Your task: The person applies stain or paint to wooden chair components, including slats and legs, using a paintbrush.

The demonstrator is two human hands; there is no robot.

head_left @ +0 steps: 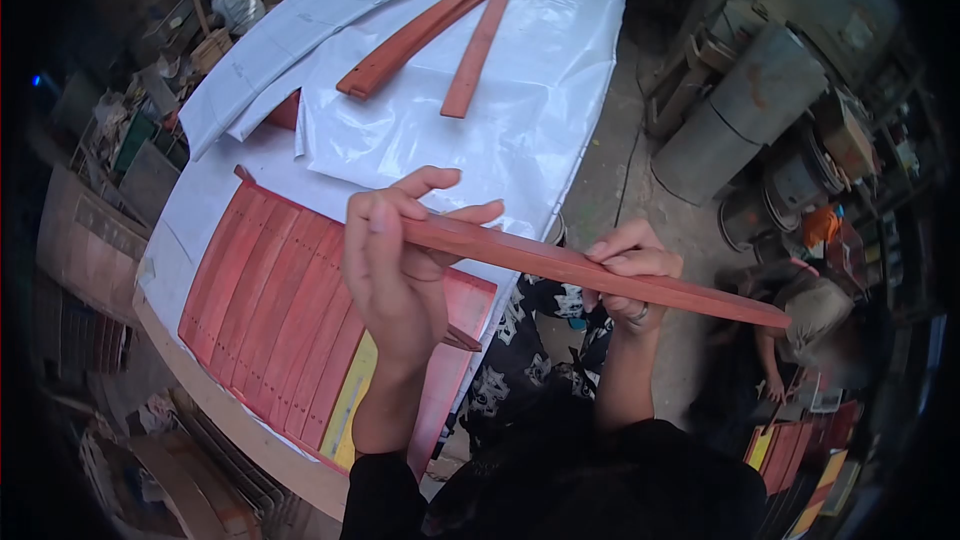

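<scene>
A long reddish-brown wooden slat [530, 255] is held up above the table's right edge, sloping down to the right. My left hand [385, 275] grips its left end, with some fingers raised off the wood. My right hand [640, 265], with a ring on one finger, pinches the slat right of its middle. Under and left of my left hand lies a panel of red wooden slats [255, 290] set side by side, with rows of small dark dots. A yellow strip [352, 405] runs along the panel toward its right side.
White plastic sheeting [540, 110] covers the table. Farther up it lie a thicker reddish wooden piece [410, 40] and a thin slat [475, 55]. A large grey cylinder [745, 110] stands on the right. Another person [815, 325] is at lower right, near more red slats [785, 455].
</scene>
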